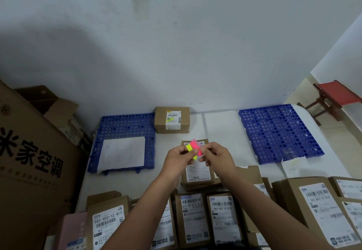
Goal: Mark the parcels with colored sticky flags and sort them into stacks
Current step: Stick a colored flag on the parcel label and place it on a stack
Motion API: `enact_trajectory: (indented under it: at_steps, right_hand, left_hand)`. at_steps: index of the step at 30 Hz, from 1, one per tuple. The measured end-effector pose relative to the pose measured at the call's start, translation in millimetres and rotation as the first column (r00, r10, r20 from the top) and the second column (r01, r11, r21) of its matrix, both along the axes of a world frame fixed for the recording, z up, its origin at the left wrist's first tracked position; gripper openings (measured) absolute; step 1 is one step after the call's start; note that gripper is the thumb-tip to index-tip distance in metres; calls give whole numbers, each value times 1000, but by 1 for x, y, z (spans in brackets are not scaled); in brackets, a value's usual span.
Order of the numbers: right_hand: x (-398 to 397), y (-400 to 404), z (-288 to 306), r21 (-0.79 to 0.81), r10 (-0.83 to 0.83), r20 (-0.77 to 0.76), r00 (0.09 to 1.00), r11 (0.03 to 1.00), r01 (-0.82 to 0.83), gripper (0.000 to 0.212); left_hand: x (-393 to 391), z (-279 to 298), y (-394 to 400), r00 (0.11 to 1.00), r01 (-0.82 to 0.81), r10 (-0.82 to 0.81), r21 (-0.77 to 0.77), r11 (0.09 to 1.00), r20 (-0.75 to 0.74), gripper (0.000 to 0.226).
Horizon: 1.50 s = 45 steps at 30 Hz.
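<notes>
Presently, in the head view, my left hand [177,156] grips the sticky flag pad [194,147], its long axis running away from me. My right hand [216,154] pinches the pad's pink edge. The parcel [197,173] due for marking lies directly beneath both hands on the surface [221,132], about equally near each.

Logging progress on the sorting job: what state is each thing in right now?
Sticky flags: held up in both hands, yellow and pink showing.
Left hand: grips the flags.
Right hand: pinches the flags' edge.
Far parcel: alone on the table, yellow mark on its label.
Left blue mat: carries one paper sheet.
Right blue mat: no parcels.
Near parcels: crowded together, labels up.
</notes>
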State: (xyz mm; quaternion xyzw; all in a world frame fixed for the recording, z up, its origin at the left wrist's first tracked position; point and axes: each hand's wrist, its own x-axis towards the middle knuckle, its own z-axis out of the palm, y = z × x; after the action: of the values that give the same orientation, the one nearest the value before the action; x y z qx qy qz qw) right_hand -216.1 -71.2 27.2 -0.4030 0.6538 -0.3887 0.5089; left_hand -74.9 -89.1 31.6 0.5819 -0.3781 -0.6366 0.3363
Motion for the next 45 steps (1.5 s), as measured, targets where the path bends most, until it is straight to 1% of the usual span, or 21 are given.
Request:
enact_trajectory:
  at_steps: [4,8,10,11,13,15,16,18,21,24,27,29,31,34,38,45]
  right_hand:
    - [-1,-1,2,-9,-30,37,999,1000,30,12]
    - [-7,-1,3,5,-143,52,988,990,143,9]
    - [-15,0,4,36,-155,50,987,988,153,9]
    - [-18,1,4,61,-131,41,991,990,128,7]
    - [-24,4,1,133,-19,-9,1000,991,20,5]
    - [-24,5,-4,203,128,-73,989,973,-111,8]
    - [-23,5,-6,227,189,-104,976,961,-161,10]
    - [-19,2,-7,265,294,-187,937,934,-241,15]
    - [-10,-3,-7,290,408,-310,859,901,-323,19]
    - [-3,-9,-13,308,429,-411,804,896,-320,20]
    - [1,-12,-16,341,466,-504,727,881,-329,33]
    - [2,-11,-17,351,481,-557,676,875,-333,37]
    - [3,-10,-18,368,490,-585,646,870,-327,37]
    - [6,-10,-21,386,499,-607,619,865,-320,30]
    - [8,-10,-21,405,514,-652,558,858,-317,37]
    - [12,-17,-18,431,522,-767,373,850,-304,49]
  left_hand:
    - [0,0,-2,1000,-13,13,13,1000,-25,10]
    - [12,-1,-7,999,-44,44,44,998,7,10]
    - [25,-4,-11,996,-81,80,45,996,29,11]
    - [33,-6,-13,994,-96,94,38,995,51,10]
    - [47,-13,-14,988,-80,77,22,997,131,7]
    - [58,-19,-13,973,23,-28,25,999,230,5]
    - [62,-21,-12,961,81,-90,42,996,260,8]
    - [66,-24,-11,950,151,-171,93,984,261,16]
    - [67,-25,-8,957,178,-203,132,975,207,17]
    - [67,-29,-5,955,204,-231,153,967,186,20]
    - [65,-32,-3,956,216,-244,171,961,165,22]
    - [63,-33,-2,957,217,-244,169,961,159,22]
    - [62,-33,-2,958,217,-242,163,963,152,22]
    - [60,-34,-2,959,218,-242,159,963,148,22]
    - [58,-34,-2,957,228,-252,164,960,144,23]
    - [55,-37,-2,956,234,-259,175,956,138,19]
